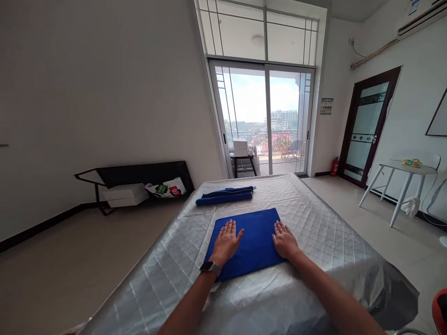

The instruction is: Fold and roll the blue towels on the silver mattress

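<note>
Near the silver quilted sheet's (314,223) front edge, the left hand (226,240) and right hand (285,242) lie open on a flat blue cloth (256,239); the long blue bundle (223,199) looks rolled already.

Silver quilted cover (314,228) over a broad surface | blue cloth (256,242) flat | rolled blue cloth (225,199) beyond, apart

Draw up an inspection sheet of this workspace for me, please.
Surface: silver quilted cover, creased, drooping at the near right corner.
Job's things: blue cloth, lying flat; blue bundle beyond it.
Clutter: nothing seen on the cover; bag and white box off to the left.
Hands: left hand and right hand rest on the cloth, fingers extended; watch on the left wrist.
Cables: nothing seen on the cover; cord high on the right wall.
Surroundings: glass sliding doors ahead, extinguisher to the right.
</note>
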Available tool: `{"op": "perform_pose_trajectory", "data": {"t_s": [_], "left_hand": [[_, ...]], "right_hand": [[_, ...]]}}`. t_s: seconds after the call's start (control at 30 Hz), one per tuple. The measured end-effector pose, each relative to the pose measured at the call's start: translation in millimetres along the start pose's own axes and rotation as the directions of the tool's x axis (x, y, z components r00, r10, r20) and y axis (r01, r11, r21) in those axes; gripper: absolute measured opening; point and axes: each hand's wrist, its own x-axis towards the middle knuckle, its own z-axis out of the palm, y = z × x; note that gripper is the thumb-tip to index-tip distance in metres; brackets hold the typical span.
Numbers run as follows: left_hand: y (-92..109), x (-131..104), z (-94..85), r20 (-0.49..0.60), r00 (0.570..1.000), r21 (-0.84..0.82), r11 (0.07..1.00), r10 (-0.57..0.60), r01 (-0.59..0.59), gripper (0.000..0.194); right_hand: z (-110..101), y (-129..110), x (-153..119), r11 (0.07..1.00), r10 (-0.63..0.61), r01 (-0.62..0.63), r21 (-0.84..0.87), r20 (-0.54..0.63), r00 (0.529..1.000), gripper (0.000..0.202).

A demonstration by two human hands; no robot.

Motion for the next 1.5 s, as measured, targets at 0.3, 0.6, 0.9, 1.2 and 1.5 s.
{"op": "perform_pose_trajectory", "data": {"t_s": [0.3,0.6,0.9,1.2,1.5], "left_hand": [[146,8,5.1,0.068,0.942,-0.182,0.933,0.328,-0.311,0.062],[43,-35,10.2,0.072,0.984,-0.136,0.979,0.163,-0.153,0.068],[-48,-89,21.3,0.043,0.998,-0.04,0.998,0.053,-0.051,0.07],[-52,-89,18.6,0.101,0.993,-0.055,0.997,0.061,-0.055,0.07],[73,-38,-6.2,0.029,0.973,-0.137,0.965,0.231,-0.225,0.071]], "right_hand": [[9,11,4,0.995,-0.087,0.089,-0.039,0.057,0.995,0.06],[1,2,3,1.0,0.0,-0.001,0.008,0.045,0.999,0.059],[-12,-5,-2,1.0,0.012,-0.012,0.005,0.064,0.998,0.059],[-5,-9,-33,0.999,0.03,-0.03,0.008,0.074,0.997,0.062],[2,-5,-34,1.0,0.019,-0.019,-0.007,0.088,0.996,0.061]]}}
